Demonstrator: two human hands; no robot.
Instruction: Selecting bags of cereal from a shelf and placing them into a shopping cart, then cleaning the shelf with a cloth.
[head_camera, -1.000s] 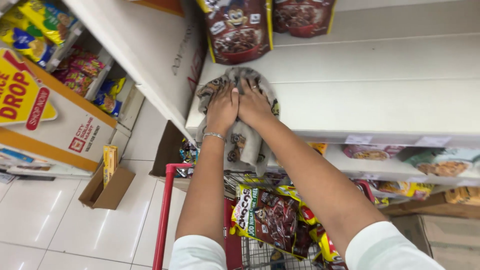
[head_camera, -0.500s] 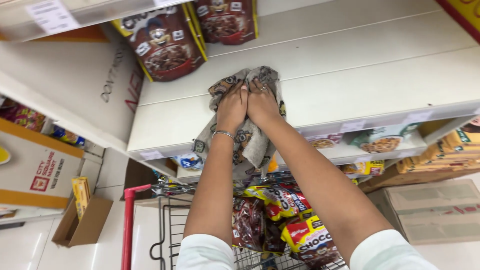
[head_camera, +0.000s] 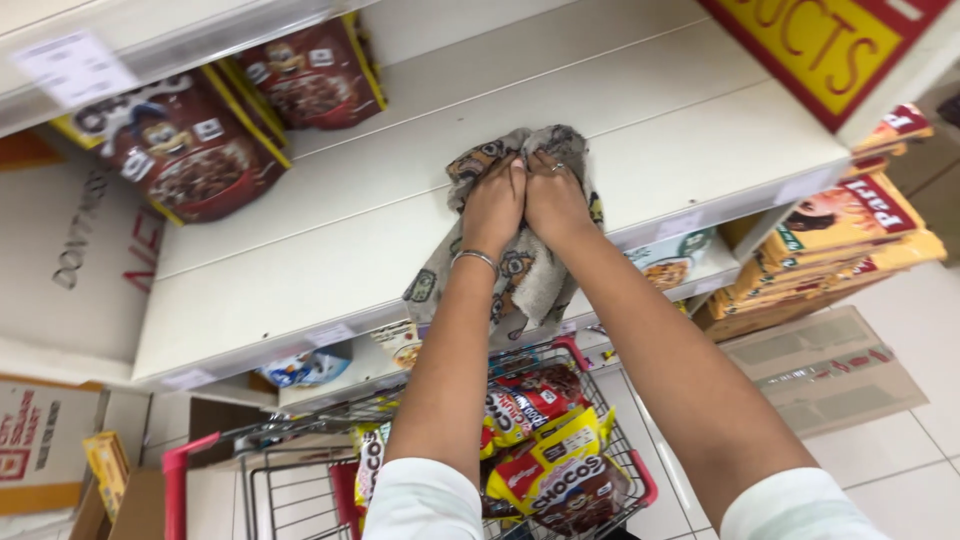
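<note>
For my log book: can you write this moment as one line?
left hand: on cloth | right hand: on cloth | cloth: on white shelf

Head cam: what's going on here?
A person presses both hands, left hand and right hand, side by side on a patterned grey cloth laid on a bare white shelf. Part of the cloth hangs over the shelf's front edge. Brown cereal bags stand further back on the left. Below, a red-handled cart holds more cereal packs.
</note>
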